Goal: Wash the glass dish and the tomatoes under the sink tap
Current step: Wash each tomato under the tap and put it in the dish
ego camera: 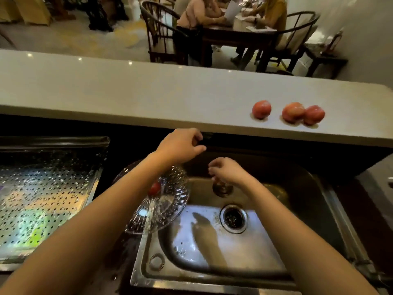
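We log: left grip (180, 146), centre frame, curled at dark fitting (205, 136) under counter (148, 92) edge, likely tap control; closure we cannot tell; right grip (228, 171) loosely curled, empty, poised over steel sink (212, 282). Faceted glass dish (170, 211) propped on sink's left rim, one tomato (154, 189) inside. Three smooth round tomatoes (293, 112) upper right on counter, unwashed we judge.

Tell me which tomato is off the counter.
The red tomato lying in the glass dish at the sink's left edge; the other three tomatoes sit on the raised counter.
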